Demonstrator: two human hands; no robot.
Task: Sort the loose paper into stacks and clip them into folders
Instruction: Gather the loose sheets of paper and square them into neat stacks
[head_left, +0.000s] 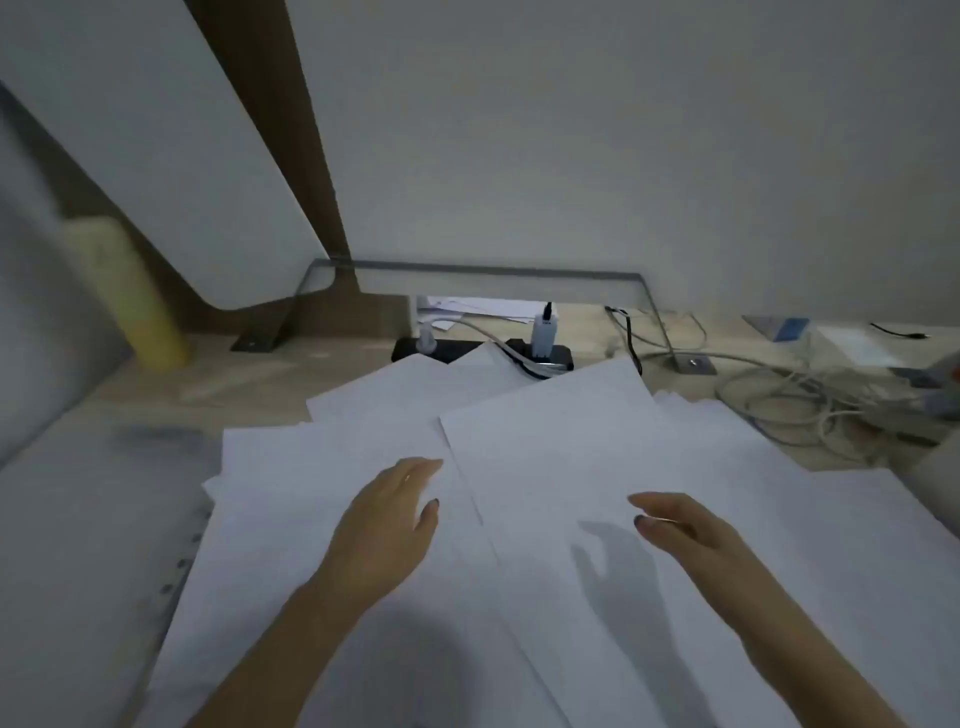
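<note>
Loose white paper sheets (545, 447) lie spread and overlapping across the desk in front of me. My left hand (387, 519) lies flat on the left sheets, fingers straight and pointing away. My right hand (680, 525) hovers a little above the right sheets with relaxed fingers, casting a shadow below it; it holds nothing. At the left edge sits a clear punched folder sleeve (93, 545) with a row of holes along its right side, partly under the papers.
A black power strip (483, 351) with plugs and a white charger sits behind the papers. Tangled white cables (789, 395) lie at the right. A yellow roll (130, 296) leans at the back left. A metal monitor-stand frame (478, 273) spans the back.
</note>
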